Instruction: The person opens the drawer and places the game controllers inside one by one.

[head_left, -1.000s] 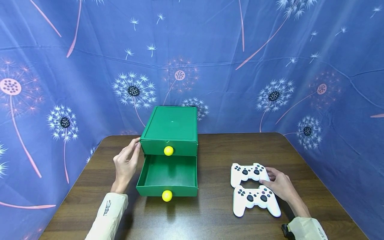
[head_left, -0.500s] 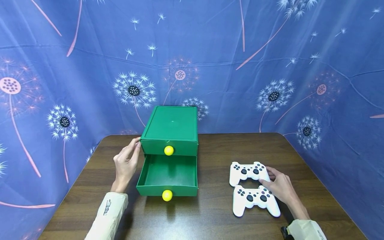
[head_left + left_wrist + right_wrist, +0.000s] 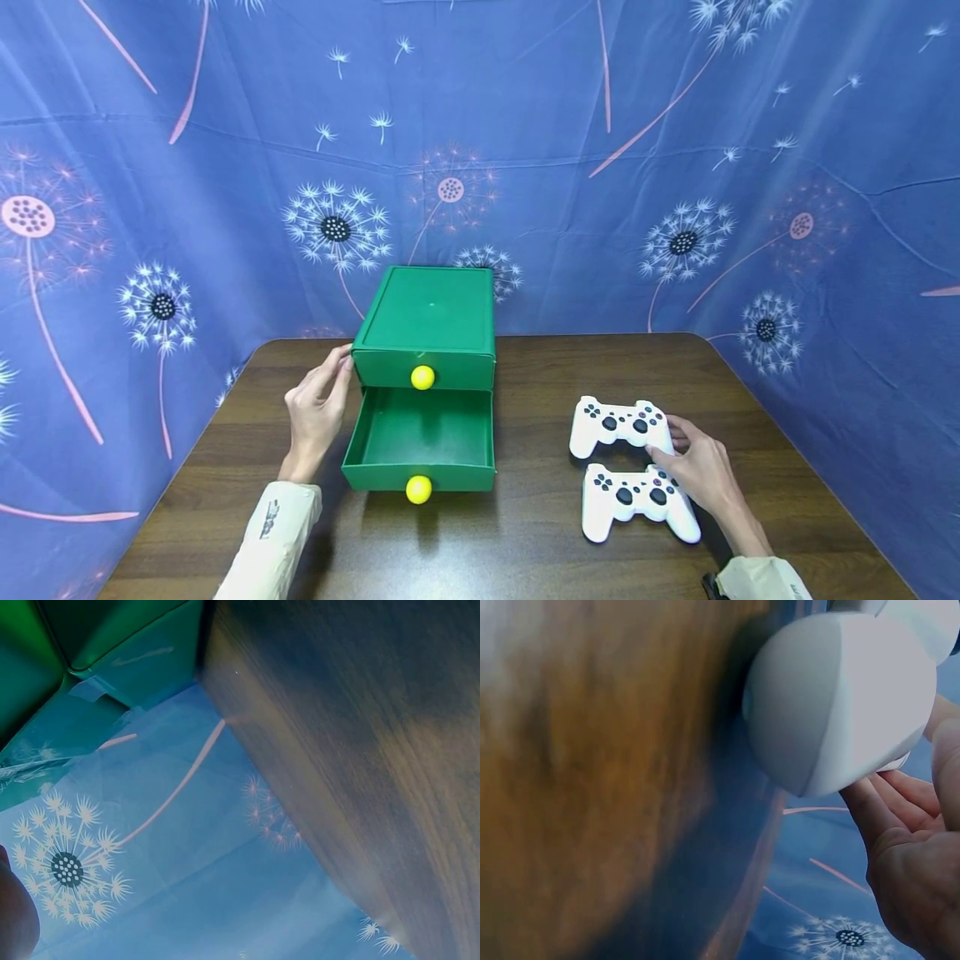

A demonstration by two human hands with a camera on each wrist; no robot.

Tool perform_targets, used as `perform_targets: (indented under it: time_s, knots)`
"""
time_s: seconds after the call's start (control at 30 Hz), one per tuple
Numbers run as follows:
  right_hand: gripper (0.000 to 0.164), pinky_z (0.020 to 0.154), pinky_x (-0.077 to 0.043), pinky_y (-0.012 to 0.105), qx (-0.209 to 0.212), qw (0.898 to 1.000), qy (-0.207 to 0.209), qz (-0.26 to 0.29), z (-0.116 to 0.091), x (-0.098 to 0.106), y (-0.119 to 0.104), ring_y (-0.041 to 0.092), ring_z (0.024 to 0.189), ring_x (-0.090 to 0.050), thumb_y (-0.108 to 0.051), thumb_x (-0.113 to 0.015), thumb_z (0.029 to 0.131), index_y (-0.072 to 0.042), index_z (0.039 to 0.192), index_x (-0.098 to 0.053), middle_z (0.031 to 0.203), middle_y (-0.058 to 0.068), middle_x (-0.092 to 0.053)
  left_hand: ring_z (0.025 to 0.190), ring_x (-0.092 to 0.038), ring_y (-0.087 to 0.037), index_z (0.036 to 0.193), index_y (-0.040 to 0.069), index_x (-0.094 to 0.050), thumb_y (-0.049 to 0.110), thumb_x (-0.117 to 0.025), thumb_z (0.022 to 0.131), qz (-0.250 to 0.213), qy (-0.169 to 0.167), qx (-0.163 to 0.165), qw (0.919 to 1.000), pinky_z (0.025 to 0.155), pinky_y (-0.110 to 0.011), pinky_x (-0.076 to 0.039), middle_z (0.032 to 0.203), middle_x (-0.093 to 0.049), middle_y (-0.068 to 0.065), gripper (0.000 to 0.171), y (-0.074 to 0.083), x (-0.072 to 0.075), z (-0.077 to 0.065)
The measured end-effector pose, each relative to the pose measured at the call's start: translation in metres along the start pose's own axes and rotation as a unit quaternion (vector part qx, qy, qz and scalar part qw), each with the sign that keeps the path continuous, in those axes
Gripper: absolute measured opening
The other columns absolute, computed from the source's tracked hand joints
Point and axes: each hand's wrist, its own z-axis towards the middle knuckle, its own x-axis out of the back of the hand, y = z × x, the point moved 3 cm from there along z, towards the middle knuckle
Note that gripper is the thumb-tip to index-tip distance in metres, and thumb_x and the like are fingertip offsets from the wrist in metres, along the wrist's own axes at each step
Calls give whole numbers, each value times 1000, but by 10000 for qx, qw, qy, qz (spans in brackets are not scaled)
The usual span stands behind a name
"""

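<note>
Two white game controllers are on the right of the table in the head view. My right hand (image 3: 703,471) holds the far controller (image 3: 622,427) at its right end, thumb on the near side and fingers behind. This controller is slightly tilted, its left side higher in view. The near controller (image 3: 637,504) lies flat, partly behind my thumb. In the right wrist view a rounded white handle (image 3: 840,705) fills the top beside my fingers. My left hand (image 3: 315,417) touches the left front edge of a green drawer box (image 3: 431,312) with extended fingertips.
The box's lower drawer (image 3: 427,425) is pulled out and holds nothing visible; its upper drawer (image 3: 465,368) is closed. Each has a yellow ball knob. A brown wooden table (image 3: 540,533) lies below, with a blue dandelion-print curtain (image 3: 555,208) around its back and sides.
The far controller has shifted slightly left and away, with its left side tilting, opening a gap from the near controller. My left hand and the drawer box stay in place.
</note>
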Motion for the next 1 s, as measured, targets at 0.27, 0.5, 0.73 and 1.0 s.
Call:
perform_targets:
  time_s: [0.27, 0.5, 0.73, 1.0]
  knots:
    - [63, 82, -56, 60, 2, 9991, 343, 262, -7, 2, -7, 50, 98, -67, -7, -85, 82, 15, 134, -56, 111, 36, -67, 81, -74, -40, 112, -6, -77, -24, -73, 82, 84, -14, 54, 9999, 86, -9, -49, 105, -76, -19, 35, 0, 1, -1]
    - [60, 80, -59, 52, 171, 9972, 612, 405, -10, 3, -15, 47, 97, -69, -2, -85, 81, 14, 132, -58, 108, 34, -68, 81, -74, -41, 111, -8, -76, -25, -72, 81, 45, 38, 77, 10000, 86, -9, -49, 105, -76, -19, 34, 2, 1, -1]
    - [60, 81, -60, 44, 131, 9962, 676, 527, -14, 3, -22, 47, 99, -68, 0, -85, 80, 15, 132, -57, 111, 35, -67, 81, -74, -41, 112, -7, -76, -25, -72, 82, 41, 27, 81, 10000, 86, -9, -49, 105, -76, -20, 35, 3, 1, 0]
    - [59, 79, -60, 39, 192, 9948, 722, 695, -20, 3, -31, 45, 98, -68, 1, -85, 80, 14, 130, -59, 110, 34, -68, 83, -74, -41, 113, -7, -76, -24, -73, 82, 13, -29, 76, 10000, 87, -10, -50, 107, -76, -19, 36, 1, 0, 0]
